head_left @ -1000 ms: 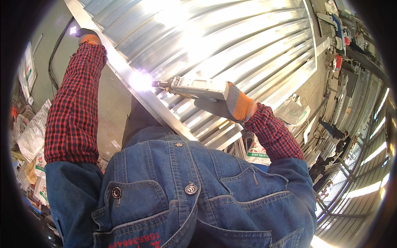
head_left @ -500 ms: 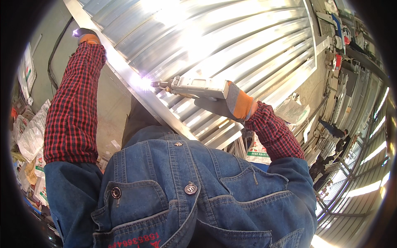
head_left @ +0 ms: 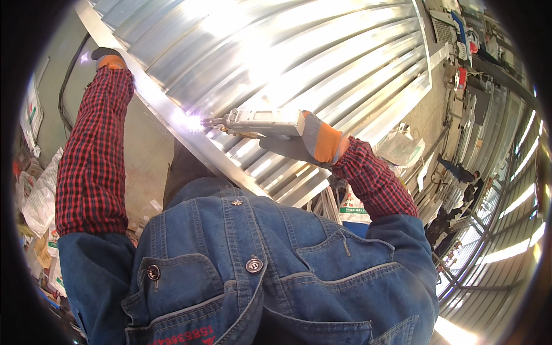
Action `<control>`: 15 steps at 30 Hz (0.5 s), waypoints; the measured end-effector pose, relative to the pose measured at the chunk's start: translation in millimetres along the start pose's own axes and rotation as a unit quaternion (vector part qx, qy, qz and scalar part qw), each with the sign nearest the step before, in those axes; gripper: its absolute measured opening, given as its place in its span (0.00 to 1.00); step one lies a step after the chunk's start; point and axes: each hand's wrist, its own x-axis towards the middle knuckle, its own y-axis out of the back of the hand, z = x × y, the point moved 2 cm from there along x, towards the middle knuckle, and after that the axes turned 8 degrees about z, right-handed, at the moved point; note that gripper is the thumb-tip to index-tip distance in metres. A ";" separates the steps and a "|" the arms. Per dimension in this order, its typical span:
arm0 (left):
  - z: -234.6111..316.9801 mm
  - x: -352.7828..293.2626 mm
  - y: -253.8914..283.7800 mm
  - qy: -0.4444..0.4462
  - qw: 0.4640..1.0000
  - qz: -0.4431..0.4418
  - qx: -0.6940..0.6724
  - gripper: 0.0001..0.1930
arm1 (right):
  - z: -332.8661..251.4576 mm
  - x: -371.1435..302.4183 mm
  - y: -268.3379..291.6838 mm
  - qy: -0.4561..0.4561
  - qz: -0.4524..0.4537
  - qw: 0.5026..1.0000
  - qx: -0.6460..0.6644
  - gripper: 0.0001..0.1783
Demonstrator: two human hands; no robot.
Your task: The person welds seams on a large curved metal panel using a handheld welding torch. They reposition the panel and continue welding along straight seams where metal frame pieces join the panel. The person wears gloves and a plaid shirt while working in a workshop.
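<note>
My right hand (head_left: 293, 144), in a grey glove with an orange cuff, is closed around a silver handheld welding gun (head_left: 264, 122). The gun's nozzle points left, and a bright violet-white glow burns at its tip, on the metal frame bar (head_left: 201, 144) edging a ribbed metal panel (head_left: 322, 80). The glow washes out the exact contact spot. Farther up the same bar, at the far left, my left hand (head_left: 109, 57) rests at the bar's outer side in a matching glove. Its fingers are mostly hidden by the cuff and the angle.
A dark cable (head_left: 64, 95) runs along the floor left of the panel. White plastic bags (head_left: 46, 198) lie at the left. Another white bag (head_left: 401, 148) sits beyond my right forearm. Metal lengths and tools crowd the right side, near a slatted wall (head_left: 500, 276).
The whole view has shifted slightly left. My right hand still holds the glowing gun against the bar, and my left hand stays by the bar's upper stretch.
</note>
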 end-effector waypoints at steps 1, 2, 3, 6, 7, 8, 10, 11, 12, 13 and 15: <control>-0.4 2.2 -1.4 0.001 1.000 0.004 0.000 0.27 | -0.2 0.7 -0.1 -0.013 -0.005 1.000 -0.024 0.27; 0.6 2.0 -4.3 0.001 1.000 0.007 0.001 0.26 | 0.5 0.9 -0.7 -0.046 -0.020 0.997 -0.059 0.27; 1.0 3.5 -6.0 0.003 1.000 0.010 0.002 0.26 | -0.4 0.3 0.7 -0.033 -0.015 0.998 -0.053 0.27; 1.1 6.5 -11.1 0.007 1.000 0.019 0.004 0.26 | -0.1 -1.1 1.3 -0.039 -0.018 0.997 -0.064 0.27; 2.1 7.0 -13.1 0.008 1.000 0.022 0.004 0.26 | 0.0 -1.2 1.1 -0.028 -0.013 0.997 -0.064 0.27; 1.1 8.6 -14.1 0.009 1.000 0.025 0.005 0.26 | 0.5 -1.4 0.9 -0.018 -0.011 0.997 -0.074 0.27; 2.5 10.7 -17.6 0.011 0.999 0.031 0.007 0.26 | 2.5 -2.5 0.6 -0.018 -0.011 0.998 -0.053 0.27; 3.9 11.2 -20.4 0.012 0.999 0.034 0.008 0.26 | 3.6 -2.9 0.3 -0.014 -0.012 0.999 -0.049 0.27; 3.5 14.1 -21.9 0.013 0.999 0.037 0.009 0.26 | 5.2 -3.3 -0.4 -0.026 -0.010 0.999 -0.031 0.27; 4.5 15.5 -25.4 0.014 0.999 0.040 0.010 0.25 | 6.8 -3.4 -1.5 -0.034 -0.007 0.999 -0.014 0.27; 4.8 21.4 -31.8 0.016 0.999 0.046 0.011 0.25 | 9.7 -3.9 -2.7 -0.042 -0.004 0.999 0.003 0.27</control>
